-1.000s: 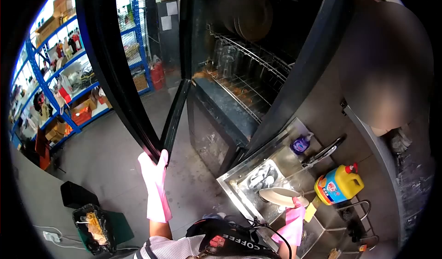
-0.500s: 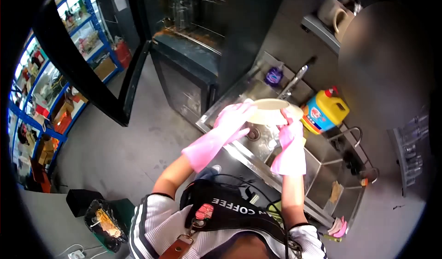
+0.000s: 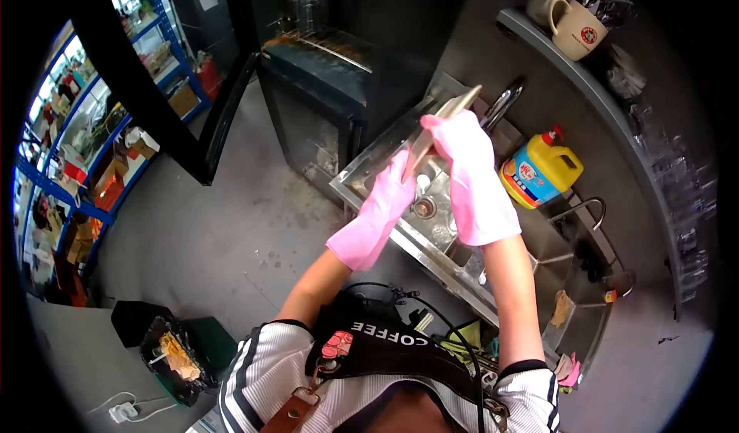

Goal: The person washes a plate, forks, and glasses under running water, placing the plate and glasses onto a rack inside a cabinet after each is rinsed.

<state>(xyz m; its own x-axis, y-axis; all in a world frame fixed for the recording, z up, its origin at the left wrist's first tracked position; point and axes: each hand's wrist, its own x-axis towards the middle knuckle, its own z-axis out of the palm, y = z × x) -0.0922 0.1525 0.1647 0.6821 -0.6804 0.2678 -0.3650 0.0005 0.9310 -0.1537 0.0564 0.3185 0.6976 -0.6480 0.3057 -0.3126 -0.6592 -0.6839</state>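
Observation:
Both of my hands wear pink rubber gloves and hold a cream-coloured plate (image 3: 460,103) over the metal sink (image 3: 416,250). The plate is tilted steeply, so mostly its edge faces me. My left hand (image 3: 391,189) grips its lower end, fingers closed along the rim. Higher up, my right hand (image 3: 468,156) is wrapped over the near side and covers much of the plate. Below the hands is the round drain (image 3: 424,207). A chrome faucet (image 3: 504,106) rises just behind the plate.
A yellow jug with a red pump (image 3: 543,173) stands on the sink's back ledge. Mugs (image 3: 577,34) and glassware line the curved shelf (image 3: 608,98) at right. A dark cabinet (image 3: 308,137) adjoins the sink. A lined bin (image 3: 181,360) stands at lower left.
The plate has turned from nearly level, its face visible, to steeply tilted and moved slightly away from me. My right hand has risen over it; my left hand has slid to its lower end.

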